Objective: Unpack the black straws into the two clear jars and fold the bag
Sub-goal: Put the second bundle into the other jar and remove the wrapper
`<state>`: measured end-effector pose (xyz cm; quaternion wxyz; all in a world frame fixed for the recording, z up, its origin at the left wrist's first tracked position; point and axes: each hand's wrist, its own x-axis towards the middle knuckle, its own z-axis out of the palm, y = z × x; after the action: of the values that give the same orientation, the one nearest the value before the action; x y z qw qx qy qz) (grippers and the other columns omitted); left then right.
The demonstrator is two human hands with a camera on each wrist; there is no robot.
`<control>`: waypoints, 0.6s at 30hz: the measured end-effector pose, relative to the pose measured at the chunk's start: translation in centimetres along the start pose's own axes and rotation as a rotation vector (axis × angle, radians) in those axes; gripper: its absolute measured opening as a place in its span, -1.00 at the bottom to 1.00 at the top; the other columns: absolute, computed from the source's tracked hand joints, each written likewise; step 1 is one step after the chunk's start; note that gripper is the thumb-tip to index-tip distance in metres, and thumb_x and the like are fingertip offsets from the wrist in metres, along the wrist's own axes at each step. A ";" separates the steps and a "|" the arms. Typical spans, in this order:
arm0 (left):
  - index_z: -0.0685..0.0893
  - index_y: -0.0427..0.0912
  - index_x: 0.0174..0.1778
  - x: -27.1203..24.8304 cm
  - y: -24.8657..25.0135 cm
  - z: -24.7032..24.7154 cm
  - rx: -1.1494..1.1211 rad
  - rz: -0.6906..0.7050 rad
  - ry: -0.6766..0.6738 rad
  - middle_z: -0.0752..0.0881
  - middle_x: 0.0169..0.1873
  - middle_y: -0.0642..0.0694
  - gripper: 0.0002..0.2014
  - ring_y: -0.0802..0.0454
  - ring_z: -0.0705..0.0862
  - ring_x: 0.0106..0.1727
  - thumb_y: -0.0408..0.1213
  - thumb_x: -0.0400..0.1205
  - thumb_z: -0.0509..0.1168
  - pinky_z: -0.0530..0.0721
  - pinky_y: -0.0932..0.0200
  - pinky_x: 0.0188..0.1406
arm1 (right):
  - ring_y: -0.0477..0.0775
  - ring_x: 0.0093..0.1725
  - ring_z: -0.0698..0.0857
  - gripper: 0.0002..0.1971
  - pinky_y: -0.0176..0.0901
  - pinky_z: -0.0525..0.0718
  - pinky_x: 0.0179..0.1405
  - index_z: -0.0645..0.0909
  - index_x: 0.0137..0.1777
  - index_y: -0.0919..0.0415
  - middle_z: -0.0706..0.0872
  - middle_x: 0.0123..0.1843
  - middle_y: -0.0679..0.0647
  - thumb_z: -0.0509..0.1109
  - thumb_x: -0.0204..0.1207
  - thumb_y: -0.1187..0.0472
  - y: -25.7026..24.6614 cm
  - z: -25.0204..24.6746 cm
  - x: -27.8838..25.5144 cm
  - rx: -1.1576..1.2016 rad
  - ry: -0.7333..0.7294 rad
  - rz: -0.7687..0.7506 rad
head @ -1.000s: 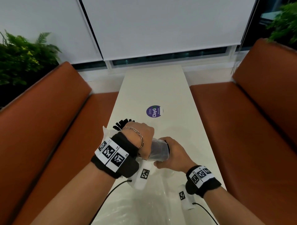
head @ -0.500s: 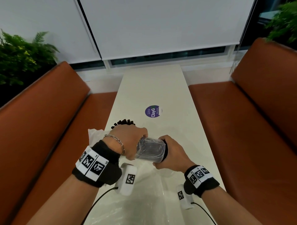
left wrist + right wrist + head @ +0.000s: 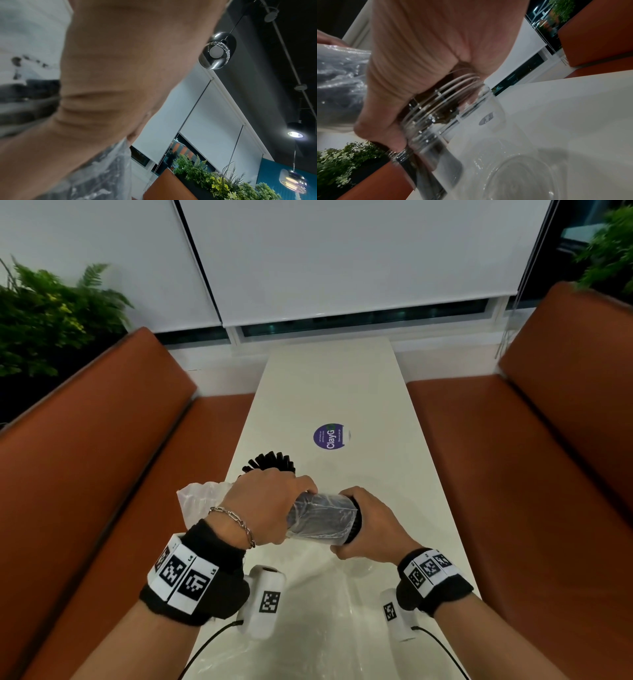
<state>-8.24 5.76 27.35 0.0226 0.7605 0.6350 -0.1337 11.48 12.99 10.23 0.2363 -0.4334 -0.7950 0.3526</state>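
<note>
Our left hand (image 3: 270,505) grips the crinkled clear plastic bag (image 3: 320,517) wrapping the bundle of black straws (image 3: 356,523); our right hand (image 3: 371,527) curls round the bundle's bare end above a clear threaded jar (image 3: 447,112) on the white counter (image 3: 342,392).

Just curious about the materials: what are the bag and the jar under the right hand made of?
The bag looks like thin clear plastic film: crinkled, glossy, black straws showing through. The jar looks like clear rigid plastic or glass, with a moulded screw thread; the pictures don't settle which.
</note>
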 end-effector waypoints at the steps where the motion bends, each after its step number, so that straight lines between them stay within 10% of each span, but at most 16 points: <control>1: 0.43 0.25 0.62 0.0 0.0 0.0 0.009 0.002 0.011 0.70 0.29 0.10 -0.23 -0.03 0.71 0.24 -0.22 0.50 0.55 0.68 0.08 0.10 | -0.16 0.05 0.71 -0.20 -0.21 0.75 0.03 0.52 0.29 -0.12 0.67 0.13 -0.23 0.78 0.02 -0.03 0.0 0.0 0.0 0.006 0.008 -0.008; 18: 0.41 0.23 0.66 -0.8 0.2 -0.2 0.025 0.036 0.071 0.69 0.31 0.06 -0.27 -0.01 0.68 0.29 -0.21 0.58 0.51 0.59 0.14 0.18 | -0.15 -0.06 0.70 -0.27 -0.33 0.65 -0.11 0.54 0.20 -0.09 0.67 0.04 -0.21 0.77 0.01 -0.03 0.0 -0.1 0.3 -0.038 -0.002 -0.051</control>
<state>-8.16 4.99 27.71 -0.0068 0.7764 0.6198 -0.1141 11.36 13.29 10.32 0.2361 -0.4170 -0.8127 0.3315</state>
